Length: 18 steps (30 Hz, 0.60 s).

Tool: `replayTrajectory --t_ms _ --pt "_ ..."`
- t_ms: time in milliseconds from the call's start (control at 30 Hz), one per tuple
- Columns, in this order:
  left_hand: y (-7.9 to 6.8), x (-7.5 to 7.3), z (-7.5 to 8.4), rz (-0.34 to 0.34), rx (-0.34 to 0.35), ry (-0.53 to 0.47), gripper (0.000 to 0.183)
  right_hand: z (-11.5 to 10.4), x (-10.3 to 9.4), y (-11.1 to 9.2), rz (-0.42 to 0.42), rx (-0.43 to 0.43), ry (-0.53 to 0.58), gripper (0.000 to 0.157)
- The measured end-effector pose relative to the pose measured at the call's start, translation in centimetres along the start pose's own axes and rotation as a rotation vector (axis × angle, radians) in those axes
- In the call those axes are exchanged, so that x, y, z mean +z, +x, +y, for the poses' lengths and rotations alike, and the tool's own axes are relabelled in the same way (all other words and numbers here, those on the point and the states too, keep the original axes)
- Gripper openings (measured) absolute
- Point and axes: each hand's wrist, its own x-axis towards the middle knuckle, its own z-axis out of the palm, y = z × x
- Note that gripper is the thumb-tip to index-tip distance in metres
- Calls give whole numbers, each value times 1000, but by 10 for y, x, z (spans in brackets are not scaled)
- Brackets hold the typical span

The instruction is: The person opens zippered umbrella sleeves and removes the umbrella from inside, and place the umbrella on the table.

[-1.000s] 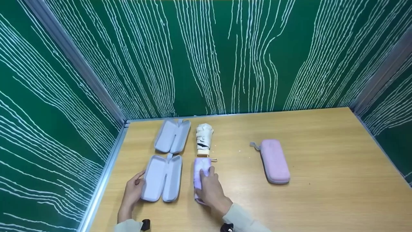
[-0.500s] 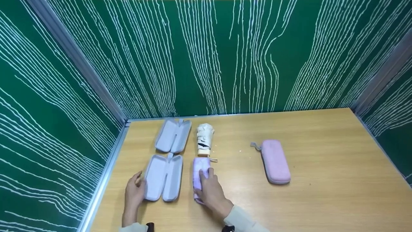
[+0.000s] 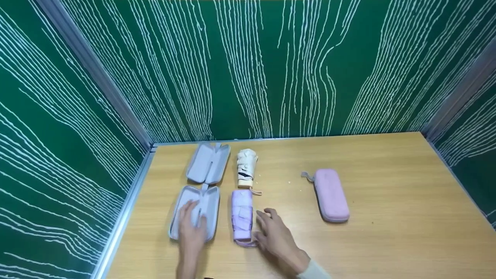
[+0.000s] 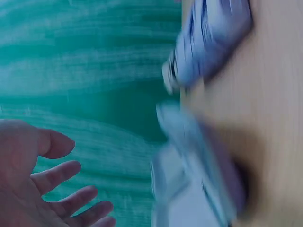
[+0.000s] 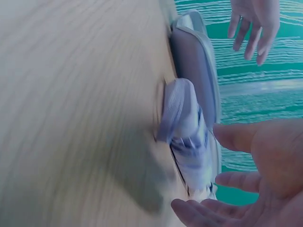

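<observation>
A folded purple umbrella (image 3: 241, 213) with a wrist strap lies on the table. Just right of it my right hand (image 3: 277, 236) hovers with fingers spread and nothing held; the right wrist view shows its thumb and fingers apart near the umbrella (image 5: 191, 151). My left hand (image 3: 192, 232), slightly blurred, is over the nearer grey-lined case (image 3: 182, 201), which lies unfolded and partly covered by the hand. In the left wrist view the left hand's fingers (image 4: 71, 203) are extended, clear of the case (image 4: 189, 203). Beyond the purple umbrella lies a folded cream umbrella (image 3: 246, 166).
Another unfolded grey-lined case (image 3: 207, 162) lies behind the nearer one. A closed pink case (image 3: 332, 195) with a grey loop is on the right. Green panels (image 3: 240, 69) with white wavy lines stand around the wooden table (image 3: 387, 186).
My right hand has let go of the purple umbrella and moved right. My left hand has left the near case's left edge and moved right, over that case.
</observation>
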Motion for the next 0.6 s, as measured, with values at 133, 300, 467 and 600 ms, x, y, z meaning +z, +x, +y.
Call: replayTrajectory --t_ms 133,300,467,600 --pt "-13 30 25 -64 120 -66 42 9 -16 -9 57 35 7 56" --pt "-27 64 55 -201 135 -103 43 22 -36 -14 149 50 -3 52" --pt "-40 90 74 -310 163 -103 45 37 -48 -16 196 40 -23 51" --pt "-50 107 81 -357 219 -85 48 46 -55 -20 224 51 -42 51"
